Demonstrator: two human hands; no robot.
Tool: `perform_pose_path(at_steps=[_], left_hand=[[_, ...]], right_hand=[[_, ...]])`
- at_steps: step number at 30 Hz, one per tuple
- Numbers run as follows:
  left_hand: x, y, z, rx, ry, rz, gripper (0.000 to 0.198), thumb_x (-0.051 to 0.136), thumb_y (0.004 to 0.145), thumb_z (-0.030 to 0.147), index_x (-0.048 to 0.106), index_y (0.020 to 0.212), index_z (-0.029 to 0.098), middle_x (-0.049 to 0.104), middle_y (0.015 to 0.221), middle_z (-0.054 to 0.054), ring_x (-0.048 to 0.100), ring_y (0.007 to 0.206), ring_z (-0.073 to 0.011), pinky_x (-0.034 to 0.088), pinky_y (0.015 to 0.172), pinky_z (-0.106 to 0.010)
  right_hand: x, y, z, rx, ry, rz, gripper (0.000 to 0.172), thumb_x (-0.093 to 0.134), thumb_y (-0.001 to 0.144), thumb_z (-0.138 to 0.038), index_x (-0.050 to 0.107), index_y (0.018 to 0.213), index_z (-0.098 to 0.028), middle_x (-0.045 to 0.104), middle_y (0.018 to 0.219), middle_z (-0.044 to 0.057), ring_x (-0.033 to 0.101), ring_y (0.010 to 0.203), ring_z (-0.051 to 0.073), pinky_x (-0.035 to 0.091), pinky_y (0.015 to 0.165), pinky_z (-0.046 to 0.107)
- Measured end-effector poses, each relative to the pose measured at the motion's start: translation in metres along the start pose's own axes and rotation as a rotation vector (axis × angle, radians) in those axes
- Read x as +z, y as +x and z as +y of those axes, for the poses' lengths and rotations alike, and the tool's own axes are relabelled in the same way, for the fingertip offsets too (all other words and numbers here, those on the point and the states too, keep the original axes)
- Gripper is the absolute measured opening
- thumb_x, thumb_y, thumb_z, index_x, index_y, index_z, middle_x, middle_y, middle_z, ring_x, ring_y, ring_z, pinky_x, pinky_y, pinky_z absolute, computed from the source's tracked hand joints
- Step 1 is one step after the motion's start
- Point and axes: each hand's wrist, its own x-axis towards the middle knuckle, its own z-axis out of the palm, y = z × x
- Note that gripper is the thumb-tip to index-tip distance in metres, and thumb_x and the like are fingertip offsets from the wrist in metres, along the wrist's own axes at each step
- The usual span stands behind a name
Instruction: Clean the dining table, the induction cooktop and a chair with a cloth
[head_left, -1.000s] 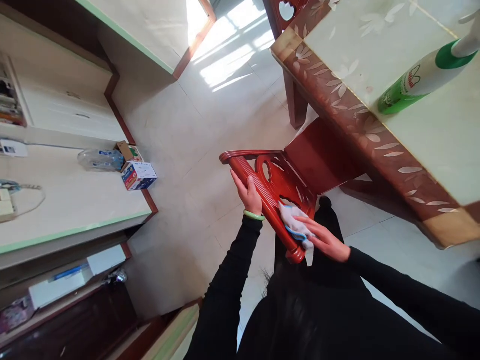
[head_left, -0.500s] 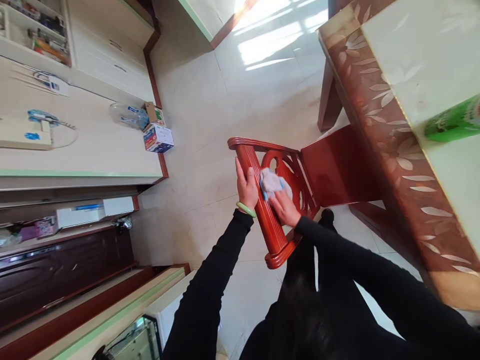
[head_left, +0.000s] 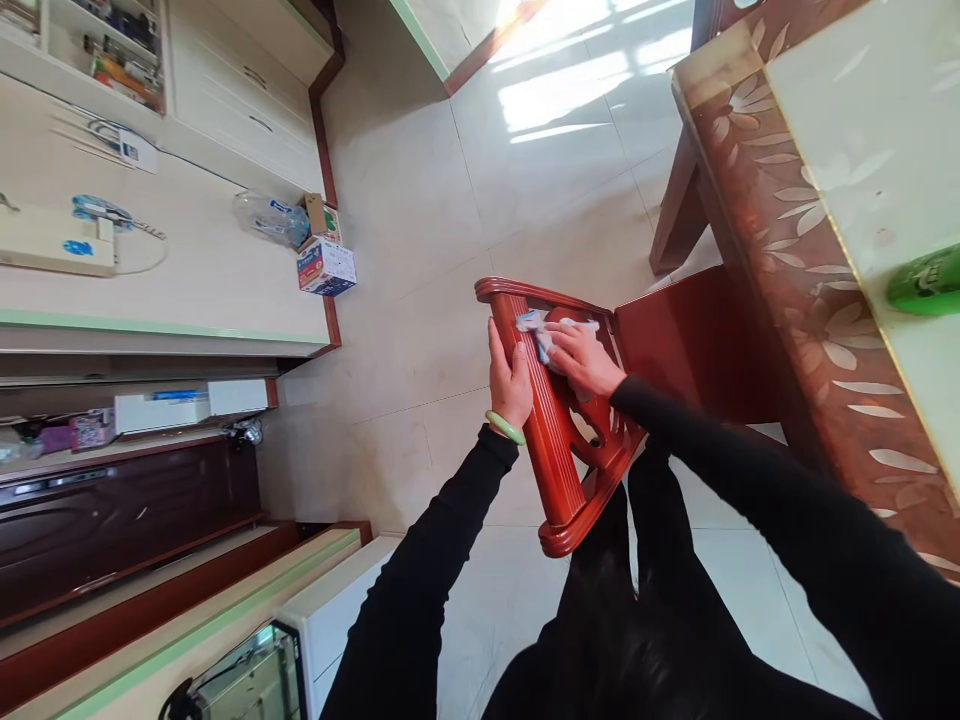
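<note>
A red wooden chair stands before me, with an openwork back and a grooved top rail. At the rail's outer edge, my left hand holds the chair, fingers straight along the side and thumb apart on top. A green bangle is on that wrist. My right hand is closed on a white and blue cloth, pressed against the upper part of the chair back beside the rail. Its palm side and part of the cloth are hidden.
A table with a floral border covers part of the chair seat on the right. On it lies a green bottle. To the left, a counter carries a small box and a clear plastic jug.
My right hand has moved the cloth up along the chair back, toward the rail's far end. My left hand keeps its place on the rail. The view has shifted slightly.
</note>
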Motion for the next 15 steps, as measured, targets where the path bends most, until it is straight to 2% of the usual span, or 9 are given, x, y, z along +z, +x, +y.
perform_pose_path(at_steps=[3,6,8,10,13,15], left_hand=[[0.0,0.0,0.002,-0.027,0.005,0.02,0.071,0.055,0.107,0.05,0.035,0.17,0.026,0.033,0.179,-0.008,0.024,0.168,-0.0248,0.019,0.139,-0.043],[0.0,0.0,0.005,-0.039,0.006,0.022,0.07,0.056,0.107,0.048,0.036,0.17,0.025,0.036,0.178,-0.009,0.026,0.167,-0.0251,0.021,0.139,-0.042],[0.0,0.0,0.005,-0.031,0.01,0.019,0.069,0.056,0.107,0.048,0.036,0.17,0.024,0.035,0.178,-0.01,0.027,0.167,-0.0249,0.02,0.139,-0.042],[0.0,0.0,0.005,-0.017,0.014,0.017,0.07,0.055,0.107,0.049,0.036,0.169,0.023,0.034,0.178,-0.01,0.026,0.168,-0.0247,0.02,0.139,-0.042],[-0.001,-0.001,0.004,-0.011,0.024,0.018,0.07,0.053,0.108,0.051,0.035,0.17,0.023,0.033,0.179,-0.01,0.026,0.168,-0.0247,0.02,0.139,-0.042],[-0.001,-0.001,0.004,-0.018,0.036,0.011,0.07,0.052,0.108,0.051,0.033,0.17,0.025,0.032,0.179,-0.009,0.026,0.168,-0.0243,0.02,0.139,-0.043]], right_hand=[[-0.018,0.043,0.003,-0.138,-0.134,-0.207,0.044,0.035,0.109,-0.038,0.075,0.105,-0.019,0.074,0.118,0.015,0.063,0.112,0.031,0.046,0.108,0.048],[-0.03,0.069,0.018,-0.122,-0.279,-0.265,0.035,0.043,0.105,-0.03,0.076,0.101,-0.019,0.076,0.114,0.014,0.065,0.107,0.03,0.046,0.108,0.046],[-0.032,0.069,0.019,-0.077,-0.322,-0.246,0.032,0.046,0.104,-0.026,0.076,0.101,-0.019,0.077,0.115,0.014,0.066,0.108,0.031,0.047,0.108,0.047],[-0.029,0.058,0.012,-0.069,-0.28,-0.207,0.03,0.047,0.102,-0.024,0.077,0.104,-0.019,0.077,0.125,0.014,0.067,0.116,0.032,0.047,0.11,0.049],[-0.024,0.035,0.002,-0.133,-0.122,-0.185,0.032,0.048,0.1,-0.021,0.076,0.116,-0.021,0.069,0.144,0.011,0.063,0.13,0.03,0.05,0.112,0.048],[-0.023,0.029,0.003,-0.177,-0.075,-0.182,0.034,0.049,0.098,-0.019,0.075,0.12,-0.022,0.067,0.146,0.01,0.061,0.133,0.029,0.051,0.113,0.047]])
